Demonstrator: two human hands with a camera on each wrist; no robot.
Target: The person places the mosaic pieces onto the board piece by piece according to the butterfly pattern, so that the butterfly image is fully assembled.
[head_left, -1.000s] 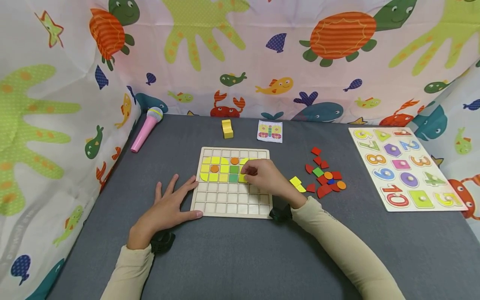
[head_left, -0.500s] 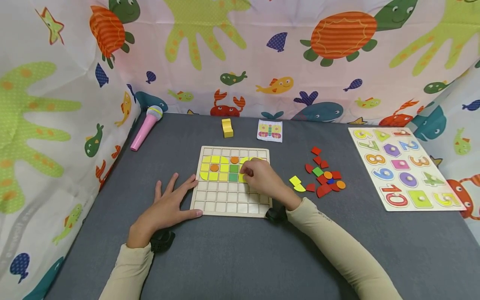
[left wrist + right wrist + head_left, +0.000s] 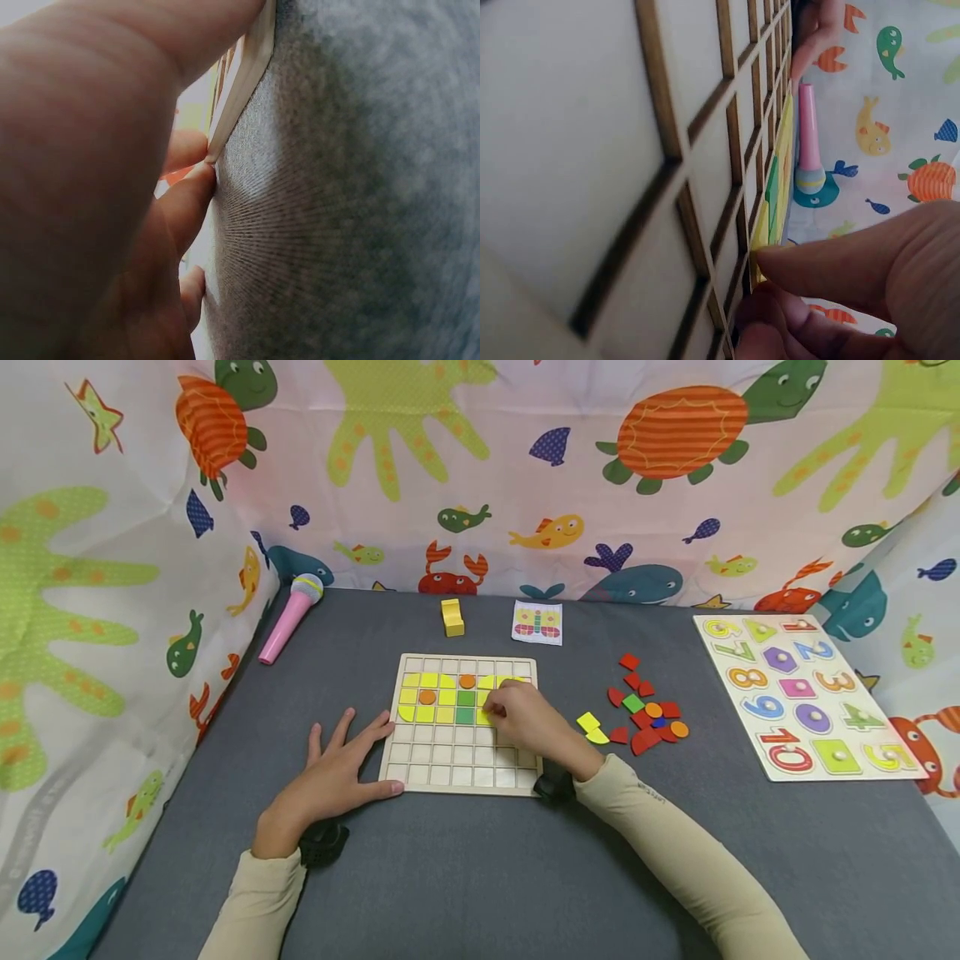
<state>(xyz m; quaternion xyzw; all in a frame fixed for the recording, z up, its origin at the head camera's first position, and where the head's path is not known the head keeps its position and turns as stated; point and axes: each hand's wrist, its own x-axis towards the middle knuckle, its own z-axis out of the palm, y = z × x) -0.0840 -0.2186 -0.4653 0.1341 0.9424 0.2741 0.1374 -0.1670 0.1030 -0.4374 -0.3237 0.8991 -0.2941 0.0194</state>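
The left hand (image 3: 326, 789) lies with spread fingers at the left side of the wooden grid board (image 3: 442, 775); its thumb touches the lower left corner. In the left wrist view, fingers of the left hand (image 3: 161, 225) meet the board's edge (image 3: 244, 75). Over the right part of the tile pattern, the right hand (image 3: 528, 722) has curled fingers. The right wrist view shows the thumb of the right hand (image 3: 847, 289) against a yellow tile (image 3: 759, 229), with a small orange edge between thumb and fingers. Green tiles (image 3: 465, 706) sit mid-pattern.
Loose red, yellow, green, blue and orange tiles (image 3: 643, 742) lie right of the board. Behind it are yellow blocks (image 3: 453, 618) and a pattern card (image 3: 537, 635). A pink microphone (image 3: 285, 625) lies back left, a number puzzle (image 3: 813, 693) at the right.
The right hand and wrist have shifted very slightly left over the board since the earliest frame. The left hand keeps its place.
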